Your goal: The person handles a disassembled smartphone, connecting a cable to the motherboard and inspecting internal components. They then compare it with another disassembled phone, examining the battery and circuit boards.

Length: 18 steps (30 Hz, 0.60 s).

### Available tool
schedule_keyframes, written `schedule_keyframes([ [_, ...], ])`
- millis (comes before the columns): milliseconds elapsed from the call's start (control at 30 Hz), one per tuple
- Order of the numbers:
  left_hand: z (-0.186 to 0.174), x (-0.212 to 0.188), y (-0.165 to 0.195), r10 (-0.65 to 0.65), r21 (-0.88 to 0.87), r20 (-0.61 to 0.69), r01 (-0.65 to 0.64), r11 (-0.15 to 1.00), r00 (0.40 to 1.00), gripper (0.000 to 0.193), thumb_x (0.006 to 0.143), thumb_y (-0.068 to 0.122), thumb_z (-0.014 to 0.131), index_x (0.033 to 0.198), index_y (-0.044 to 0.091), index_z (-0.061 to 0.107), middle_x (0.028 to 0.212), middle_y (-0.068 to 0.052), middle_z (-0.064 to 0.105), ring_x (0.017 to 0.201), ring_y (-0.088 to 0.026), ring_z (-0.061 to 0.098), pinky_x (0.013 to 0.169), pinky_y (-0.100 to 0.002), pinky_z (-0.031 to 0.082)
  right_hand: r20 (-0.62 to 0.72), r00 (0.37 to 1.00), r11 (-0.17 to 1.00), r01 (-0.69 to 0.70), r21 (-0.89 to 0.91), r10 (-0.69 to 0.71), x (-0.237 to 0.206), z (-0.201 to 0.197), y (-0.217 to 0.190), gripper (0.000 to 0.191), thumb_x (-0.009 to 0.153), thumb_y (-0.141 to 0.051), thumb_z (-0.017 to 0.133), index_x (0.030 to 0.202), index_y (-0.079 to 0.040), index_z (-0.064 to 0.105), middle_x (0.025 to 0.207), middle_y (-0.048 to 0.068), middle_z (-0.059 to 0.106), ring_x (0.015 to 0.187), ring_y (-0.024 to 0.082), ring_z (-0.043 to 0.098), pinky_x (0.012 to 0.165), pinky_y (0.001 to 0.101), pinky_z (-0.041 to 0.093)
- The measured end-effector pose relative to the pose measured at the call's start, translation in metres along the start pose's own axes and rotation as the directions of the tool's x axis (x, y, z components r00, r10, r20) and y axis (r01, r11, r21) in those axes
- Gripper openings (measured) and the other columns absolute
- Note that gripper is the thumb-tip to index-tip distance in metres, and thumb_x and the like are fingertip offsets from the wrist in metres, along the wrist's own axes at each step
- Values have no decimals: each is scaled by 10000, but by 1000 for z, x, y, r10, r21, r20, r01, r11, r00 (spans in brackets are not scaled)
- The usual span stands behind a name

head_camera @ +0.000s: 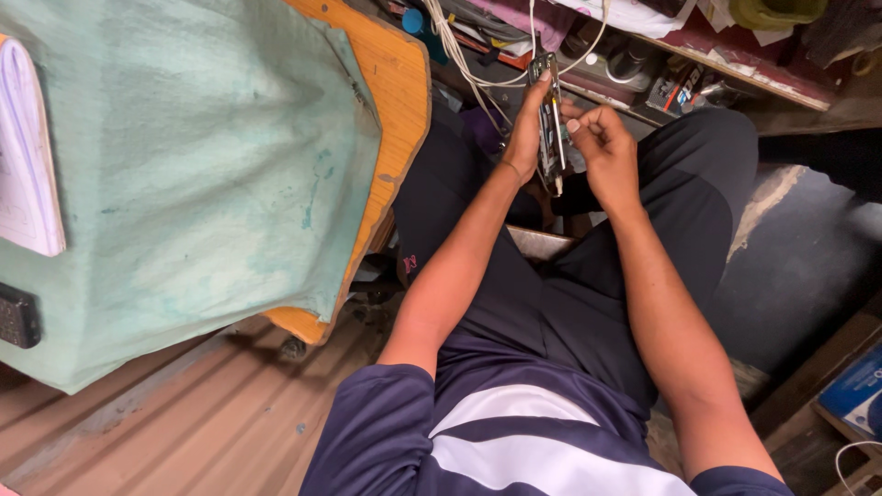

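Note:
My left hand [525, 129] holds a slim opened phone [549, 119] upright on its edge, above my knees. The fingers wrap around its left side, and the thumb rests near the top. My right hand [602, 147] is loosely fisted just right of the phone, fingertips pinched close to its edge. Whether they hold a small tool or part I cannot tell. Both forearms reach out over my lap in dark trousers.
A wooden table [400, 101] covered with a green cloth [193, 174] fills the left. A white notepad [28, 156] and a dark calculator [16, 317] lie at its left edge. Cluttered shelves [698, 55] with white cables [459, 55] stand ahead. A blue box [859, 386] sits at lower right.

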State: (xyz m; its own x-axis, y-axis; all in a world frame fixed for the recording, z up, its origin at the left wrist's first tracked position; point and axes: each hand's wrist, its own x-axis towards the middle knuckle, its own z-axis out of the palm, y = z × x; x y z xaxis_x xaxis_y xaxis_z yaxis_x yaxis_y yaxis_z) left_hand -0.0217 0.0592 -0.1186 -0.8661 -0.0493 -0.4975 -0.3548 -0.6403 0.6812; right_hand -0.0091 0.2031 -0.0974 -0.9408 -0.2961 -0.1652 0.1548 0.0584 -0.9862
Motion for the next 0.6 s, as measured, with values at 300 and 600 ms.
schedule_keyframes([
  [300,-4,-1,-2,5,-106,41,-1,994,999,604,980,586,511,1170,27,640,949,-68,697,858,-171,677,799,-329,547,57,991,987,125,-99,-119,-3,-1,-8,54,1045,-26,690,1057,-8,641,1307,94,710,1158,123,652,914,258,541],
  [600,-6,-5,-10,-117,-5,266,123,992,957,683,1007,600,479,1341,21,618,1119,-115,735,881,-204,700,743,-362,580,-110,960,941,223,-253,-257,2,-14,-13,148,1006,38,702,1146,-10,698,1042,14,572,885,86,594,764,235,570],
])
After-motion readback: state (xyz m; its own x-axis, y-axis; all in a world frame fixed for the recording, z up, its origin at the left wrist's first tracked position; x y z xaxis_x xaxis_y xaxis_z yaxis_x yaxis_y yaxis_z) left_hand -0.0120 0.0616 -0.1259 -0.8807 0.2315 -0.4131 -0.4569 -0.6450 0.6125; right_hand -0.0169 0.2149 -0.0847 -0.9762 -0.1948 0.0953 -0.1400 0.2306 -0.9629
